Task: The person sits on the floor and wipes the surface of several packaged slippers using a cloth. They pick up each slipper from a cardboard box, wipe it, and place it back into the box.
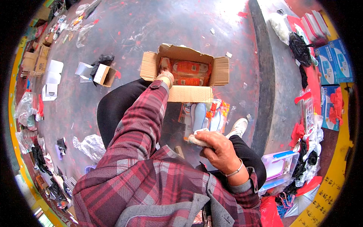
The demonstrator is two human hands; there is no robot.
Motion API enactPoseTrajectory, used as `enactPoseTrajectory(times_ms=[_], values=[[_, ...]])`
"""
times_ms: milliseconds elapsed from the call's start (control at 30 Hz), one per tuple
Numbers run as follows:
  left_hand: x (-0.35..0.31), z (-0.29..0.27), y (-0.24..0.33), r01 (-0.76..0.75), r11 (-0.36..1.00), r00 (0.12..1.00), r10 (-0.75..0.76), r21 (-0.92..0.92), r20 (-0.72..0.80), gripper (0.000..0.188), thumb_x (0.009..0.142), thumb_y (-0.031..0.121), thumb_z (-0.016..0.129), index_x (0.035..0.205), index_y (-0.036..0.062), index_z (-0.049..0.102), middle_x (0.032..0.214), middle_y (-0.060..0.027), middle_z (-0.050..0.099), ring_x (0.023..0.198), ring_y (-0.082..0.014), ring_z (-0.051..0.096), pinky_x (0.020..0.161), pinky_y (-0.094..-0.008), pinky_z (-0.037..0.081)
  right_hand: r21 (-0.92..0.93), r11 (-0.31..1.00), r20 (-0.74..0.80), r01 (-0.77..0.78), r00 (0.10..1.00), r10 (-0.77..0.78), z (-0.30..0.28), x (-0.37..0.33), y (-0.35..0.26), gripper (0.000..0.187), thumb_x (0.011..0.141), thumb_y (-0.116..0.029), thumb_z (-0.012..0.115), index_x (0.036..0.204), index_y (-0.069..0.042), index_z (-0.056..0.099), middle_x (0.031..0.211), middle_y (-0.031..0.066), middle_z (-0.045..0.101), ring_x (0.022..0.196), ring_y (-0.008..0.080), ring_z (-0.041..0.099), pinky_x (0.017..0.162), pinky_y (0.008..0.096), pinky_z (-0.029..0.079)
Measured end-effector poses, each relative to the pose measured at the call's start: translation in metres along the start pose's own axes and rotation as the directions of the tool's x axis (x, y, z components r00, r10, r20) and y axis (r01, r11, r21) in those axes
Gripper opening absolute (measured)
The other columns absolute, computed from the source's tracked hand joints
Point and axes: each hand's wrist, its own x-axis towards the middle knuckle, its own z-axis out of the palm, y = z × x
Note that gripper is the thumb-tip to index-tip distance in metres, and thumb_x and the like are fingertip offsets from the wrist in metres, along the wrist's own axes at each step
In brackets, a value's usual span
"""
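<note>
An open cardboard box [191, 94] stands on the floor in front of me with its flaps folded outward. Flat orange packets [189, 67] lie inside it. My left hand [165, 71] reaches into the box at its left end, beside the packets; its fingers are too small and partly hidden to read. Closer to my body, my right hand [221, 151] is closed around a crumpled whitish cloth [199, 139], raised in front of my right knee. Below the box lie clear packs of grey-blue insoles [199, 115] with orange labels.
Small opened cartons [104, 75] and a white box [50, 90] sit to the left. Crumpled clear plastic [90, 146] lies near my left leg. On the right are a clear plastic bin [278, 168], blue boxes [334, 62] and a black bag [300, 49]. Litter dots the floor.
</note>
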Motion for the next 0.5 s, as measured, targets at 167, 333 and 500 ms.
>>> enactPoseTrajectory(times_ms=[167, 333, 500], values=[[-0.003, -0.017, 0.003, -0.427, 0.702, 0.9, 0.393, 0.57, 0.189, 0.031, 0.082, 0.018, 0.055, 0.111, 0.0098, 0.062, 0.117, -0.0097, 0.058, 0.107, -0.0251, 0.057, 0.087, -0.0367, 0.048, -0.013, 1.0, -0.001, -0.018, 1.0, 0.018, -0.002, 0.0, 0.004, 0.048, 0.059, 0.007, 0.061, 0.105, -0.004, 0.058, 0.103, 0.0134, 0.062, 0.096, 0.0295, 0.06, 0.084, 0.035, 0.046], [0.015, -0.011, 0.004, -0.467, 0.696, 0.883, 0.344, 0.546, 0.318, 0.034, 0.078, 0.013, 0.061, 0.112, 0.0115, 0.062, 0.125, -0.0072, 0.053, 0.114, -0.0236, 0.052, 0.09, -0.0384, 0.046, 0.008, 1.0, 0.0, -0.026, 1.0, 0.026, 0.0, 0.001, 0.005, 0.046, 0.06, 0.006, 0.058, 0.104, -0.003, 0.058, 0.102, 0.0147, 0.062, 0.096, 0.0312, 0.059, 0.084, 0.0369, 0.046], [0.023, -0.017, 0.009, -0.202, 0.971, 0.964, 0.22, 0.128, -0.15, 0.034, 0.082, 0.014, 0.049, 0.114, 0.0072, 0.058, 0.124, -0.0144, 0.052, 0.115, -0.0262, 0.051, 0.093, -0.0373, 0.044, 0.01, 0.999, -0.021, -0.046, 0.999, 0.046, 0.001, 0.002, 0.008, 0.042, 0.062, 0.006, 0.051, 0.102, -0.003, 0.058, 0.101, 0.0166, 0.061, 0.094, 0.0338, 0.058, 0.083, 0.0399, 0.046]])
